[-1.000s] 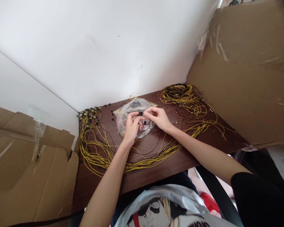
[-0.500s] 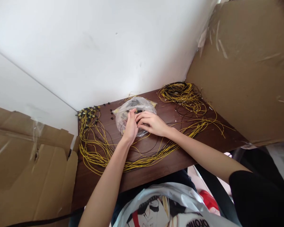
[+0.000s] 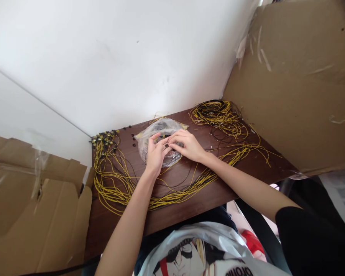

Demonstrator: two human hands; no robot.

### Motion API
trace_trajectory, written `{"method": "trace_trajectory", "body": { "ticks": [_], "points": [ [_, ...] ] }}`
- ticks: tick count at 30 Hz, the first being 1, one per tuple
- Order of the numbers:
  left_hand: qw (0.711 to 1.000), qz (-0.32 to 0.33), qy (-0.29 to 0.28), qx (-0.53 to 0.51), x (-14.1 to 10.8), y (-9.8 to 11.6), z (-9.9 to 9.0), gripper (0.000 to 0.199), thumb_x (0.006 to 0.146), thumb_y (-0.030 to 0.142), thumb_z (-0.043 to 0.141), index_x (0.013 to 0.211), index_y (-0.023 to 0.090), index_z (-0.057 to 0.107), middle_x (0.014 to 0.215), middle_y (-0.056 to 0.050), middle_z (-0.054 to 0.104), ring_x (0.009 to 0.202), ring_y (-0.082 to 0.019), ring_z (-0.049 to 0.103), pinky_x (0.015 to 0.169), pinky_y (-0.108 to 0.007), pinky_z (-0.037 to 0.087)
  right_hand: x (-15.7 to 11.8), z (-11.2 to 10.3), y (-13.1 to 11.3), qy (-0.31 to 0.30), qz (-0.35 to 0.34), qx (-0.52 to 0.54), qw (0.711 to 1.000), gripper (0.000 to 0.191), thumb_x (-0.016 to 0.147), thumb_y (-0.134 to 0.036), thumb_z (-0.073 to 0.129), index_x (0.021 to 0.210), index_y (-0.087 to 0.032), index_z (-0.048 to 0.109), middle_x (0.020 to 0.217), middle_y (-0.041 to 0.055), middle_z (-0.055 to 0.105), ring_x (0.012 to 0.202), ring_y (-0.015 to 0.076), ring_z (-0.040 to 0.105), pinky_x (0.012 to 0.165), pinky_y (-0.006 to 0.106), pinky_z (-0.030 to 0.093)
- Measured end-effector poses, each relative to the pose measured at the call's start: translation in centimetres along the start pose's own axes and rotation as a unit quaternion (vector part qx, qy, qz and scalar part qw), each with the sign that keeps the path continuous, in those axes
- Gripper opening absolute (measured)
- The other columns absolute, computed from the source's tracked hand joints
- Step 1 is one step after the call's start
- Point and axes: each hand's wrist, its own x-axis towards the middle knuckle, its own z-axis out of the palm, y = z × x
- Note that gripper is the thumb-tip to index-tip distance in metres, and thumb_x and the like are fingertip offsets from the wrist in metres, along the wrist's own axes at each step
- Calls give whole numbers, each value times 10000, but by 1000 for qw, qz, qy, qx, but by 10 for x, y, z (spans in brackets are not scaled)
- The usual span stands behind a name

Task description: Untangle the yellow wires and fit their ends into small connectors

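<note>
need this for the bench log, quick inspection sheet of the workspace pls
surface: dark brown wooden table, in a wall corner
job's things: clear plastic bag of small parts; tiny black piece pinched between both hands
clutter: small black pieces loose left of the bag
grippers: left hand and right hand meet over the bag
cables: long yellow wire bundle across the table; coiled yellow and black wires at the back right
surroundings: brown cardboard sheets on both sides, white wall behind
</note>
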Motion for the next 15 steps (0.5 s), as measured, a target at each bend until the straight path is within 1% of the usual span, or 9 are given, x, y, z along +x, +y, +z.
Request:
{"method": "trace_trajectory", "body": {
  "ticks": [4,7,9,12,15],
  "points": [
    [999,7,-1,32,0,-2,-1,417,686,21,561,1041,174,406,888,-61,674,822,-120,658,828,-298,518,1,0,-3,-2,9,25,1000,98,833,-192,551,799,-193,643,862,39,663,859,177,561,834,354,421],
    [999,10,1,33,0,-2,-2,426,682,40,616,1044,169,434,871,-59,690,808,-126,668,823,-299,532,2,-1,-4,15,38,38,998,99,824,-194,559,784,-182,649,854,46,668,851,176,575,817,343,433],
    [999,20,5,38,-1,-2,-3,440,668,65,660,1042,163,450,859,-65,697,795,-143,676,795,-302,548,3,-3,-5,29,61,55,996,107,820,-201,562,773,-169,652,837,50,672,815,168,587,778,321,444],
    [997,37,8,67,0,-3,-4,450,646,133,710,1032,151,480,847,-76,699,717,-163,682,671,-288,571,4,-4,-5,41,96,89,991,122,812,-213,564,763,-153,658,809,49,675,752,149,597,697,282,453],
    [993,58,9,103,1,-5,-5,416,638,199,729,995,138,525,818,-76,699,629,-157,663,535,-255,560,4,-3,-4,48,120,111,985,125,798,-229,571,757,-151,660,795,45,676,720,137,598,651,260,456]
  ]
}}
